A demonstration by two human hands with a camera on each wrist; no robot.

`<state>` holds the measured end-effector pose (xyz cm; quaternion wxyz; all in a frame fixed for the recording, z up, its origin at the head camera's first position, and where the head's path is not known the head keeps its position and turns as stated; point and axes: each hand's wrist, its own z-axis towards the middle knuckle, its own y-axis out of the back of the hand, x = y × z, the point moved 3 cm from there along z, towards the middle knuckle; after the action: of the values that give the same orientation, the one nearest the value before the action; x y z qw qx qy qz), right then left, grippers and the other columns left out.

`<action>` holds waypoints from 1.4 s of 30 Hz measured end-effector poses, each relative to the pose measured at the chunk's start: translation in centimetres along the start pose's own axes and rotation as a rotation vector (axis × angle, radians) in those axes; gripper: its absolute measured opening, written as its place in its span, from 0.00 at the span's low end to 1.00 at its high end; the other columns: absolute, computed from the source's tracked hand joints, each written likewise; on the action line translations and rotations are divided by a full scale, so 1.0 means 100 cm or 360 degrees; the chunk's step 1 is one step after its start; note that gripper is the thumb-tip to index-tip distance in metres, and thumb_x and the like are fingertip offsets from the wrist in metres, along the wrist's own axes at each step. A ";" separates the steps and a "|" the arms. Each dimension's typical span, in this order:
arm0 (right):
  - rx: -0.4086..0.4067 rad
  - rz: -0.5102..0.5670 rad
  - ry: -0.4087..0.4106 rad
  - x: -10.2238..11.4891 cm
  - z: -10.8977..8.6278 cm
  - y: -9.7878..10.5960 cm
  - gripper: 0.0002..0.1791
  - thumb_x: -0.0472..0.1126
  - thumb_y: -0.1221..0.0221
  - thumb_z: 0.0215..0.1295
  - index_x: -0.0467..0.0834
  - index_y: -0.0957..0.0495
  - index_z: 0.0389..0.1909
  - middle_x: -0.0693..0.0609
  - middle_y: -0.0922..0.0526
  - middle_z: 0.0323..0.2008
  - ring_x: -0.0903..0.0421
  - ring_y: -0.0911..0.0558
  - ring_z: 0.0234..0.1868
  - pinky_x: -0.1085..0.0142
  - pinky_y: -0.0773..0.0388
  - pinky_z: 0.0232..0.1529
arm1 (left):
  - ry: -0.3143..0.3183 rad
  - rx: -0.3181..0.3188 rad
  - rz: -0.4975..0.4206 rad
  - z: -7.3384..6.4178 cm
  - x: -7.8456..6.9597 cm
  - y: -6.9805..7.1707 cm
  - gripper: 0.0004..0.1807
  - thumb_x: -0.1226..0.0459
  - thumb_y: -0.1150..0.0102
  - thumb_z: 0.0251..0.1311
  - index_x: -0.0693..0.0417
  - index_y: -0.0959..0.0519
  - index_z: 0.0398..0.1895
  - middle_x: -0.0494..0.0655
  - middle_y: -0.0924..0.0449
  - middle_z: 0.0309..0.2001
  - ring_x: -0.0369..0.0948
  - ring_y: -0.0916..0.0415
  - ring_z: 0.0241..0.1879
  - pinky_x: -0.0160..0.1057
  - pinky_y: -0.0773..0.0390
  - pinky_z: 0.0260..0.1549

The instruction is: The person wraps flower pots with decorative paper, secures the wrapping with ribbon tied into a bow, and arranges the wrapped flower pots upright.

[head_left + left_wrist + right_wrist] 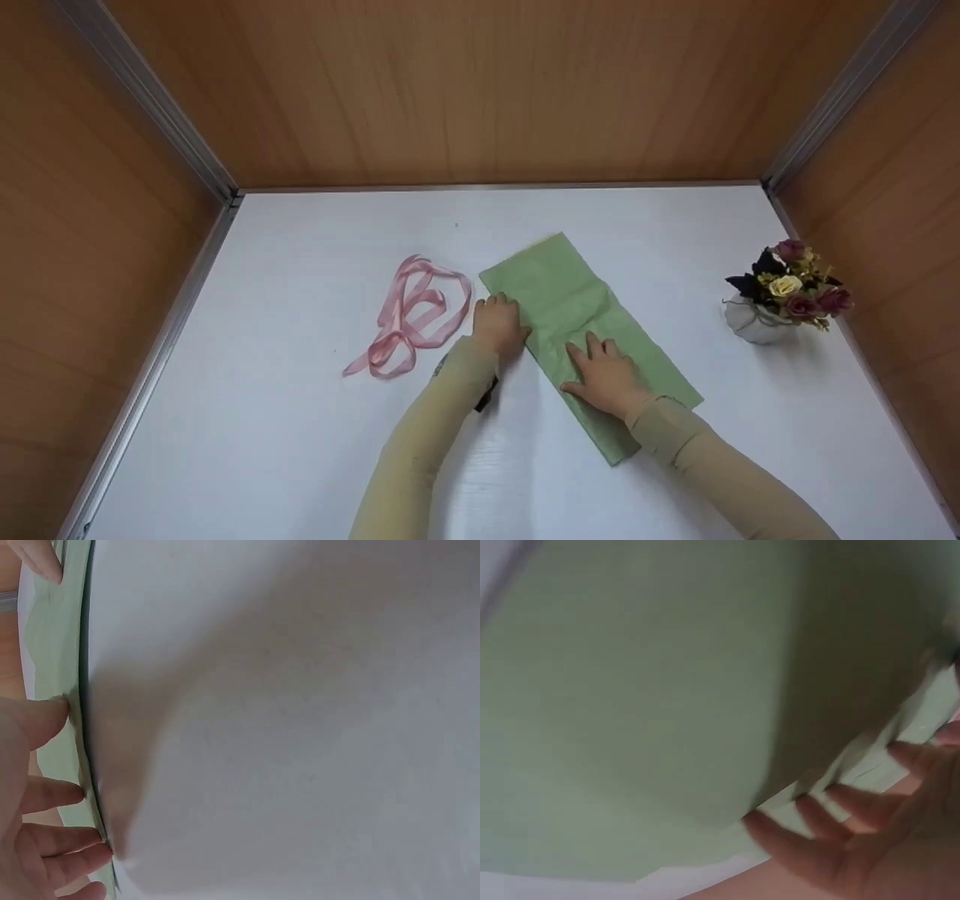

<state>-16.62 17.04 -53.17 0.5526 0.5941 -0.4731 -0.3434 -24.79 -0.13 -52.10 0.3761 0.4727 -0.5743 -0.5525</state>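
Note:
A folded light-green sheet [559, 281], paper or cloth, lies slantwise on the white table as a long, slightly creased strip. Along its left edge my left hand [499, 324] rests with fingertips and thumb at the fold. In the left wrist view, the fingers [56, 795] touch that edge side by side, fairly straight. My right hand [609, 377] lies on the sheet's nearer half, its fingers spread. The right wrist view is dim, but it shows straight fingers [787, 840] touching the green surface [630, 690]. A looped pink ribbon [397, 330] lies left of my left hand.
A small white vase [754, 321] with artificial roses [801, 304] stands at the table's right side. Wooden panels [480, 90] wall the table [285, 300] at the back, left and right, with metal strips at their joints.

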 end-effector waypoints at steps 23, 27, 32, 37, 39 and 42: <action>0.0084 0.0290 0.0007 -0.028 0.023 0.036 0.36 0.52 0.36 0.58 0.37 0.32 0.63 0.31 0.36 0.64 0.34 0.34 0.63 0.40 0.34 0.58 | -0.0174 -0.0036 -0.0026 -0.016 -0.008 0.007 0.21 0.50 0.45 0.62 0.59 0.22 0.45 0.53 0.21 0.44 0.49 0.26 0.50 0.52 0.35 0.58; 0.0146 0.0257 0.0099 -0.044 0.024 0.032 0.43 0.51 0.30 0.50 0.40 0.34 0.66 0.32 0.42 0.68 0.33 0.40 0.67 0.40 0.41 0.63 | -0.0158 0.0026 -0.0014 -0.026 -0.015 0.004 0.29 0.42 0.41 0.56 0.58 0.23 0.46 0.53 0.22 0.44 0.51 0.27 0.51 0.56 0.37 0.59; 0.0194 0.0311 0.0145 -0.054 0.024 0.027 0.51 0.54 0.27 0.43 0.43 0.38 0.69 0.33 0.46 0.70 0.33 0.44 0.69 0.40 0.43 0.65 | -0.0105 0.0145 0.0120 -0.039 -0.028 0.002 0.44 0.33 0.42 0.48 0.58 0.28 0.57 0.56 0.24 0.53 0.53 0.30 0.57 0.62 0.42 0.61; 0.0290 0.0366 0.0105 -0.056 0.022 0.021 0.55 0.56 0.26 0.39 0.47 0.41 0.70 0.35 0.50 0.72 0.34 0.47 0.70 0.40 0.41 0.64 | -0.0069 0.0256 0.0303 -0.050 -0.037 -0.001 0.55 0.28 0.45 0.44 0.58 0.35 0.66 0.58 0.29 0.61 0.53 0.34 0.62 0.63 0.43 0.62; 0.0313 0.0357 0.0090 -0.055 0.021 0.019 0.56 0.57 0.26 0.39 0.47 0.41 0.71 0.35 0.51 0.72 0.34 0.47 0.70 0.41 0.40 0.64 | -0.0079 0.0276 0.0336 -0.052 -0.039 -0.001 0.56 0.27 0.46 0.44 0.58 0.37 0.68 0.58 0.31 0.63 0.52 0.35 0.63 0.62 0.43 0.63; 0.0300 0.0328 0.0097 -0.055 0.020 0.019 0.56 0.57 0.26 0.39 0.46 0.41 0.70 0.34 0.50 0.71 0.33 0.46 0.70 0.40 0.38 0.62 | -0.0096 0.0278 0.0351 -0.053 -0.041 -0.002 0.57 0.27 0.46 0.44 0.59 0.38 0.69 0.58 0.32 0.64 0.52 0.36 0.64 0.60 0.43 0.63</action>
<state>-20.53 21.66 -52.27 0.5407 0.6018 -0.5448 -0.2207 -18.57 2.36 -51.38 0.3747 0.4208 -0.6797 -0.4697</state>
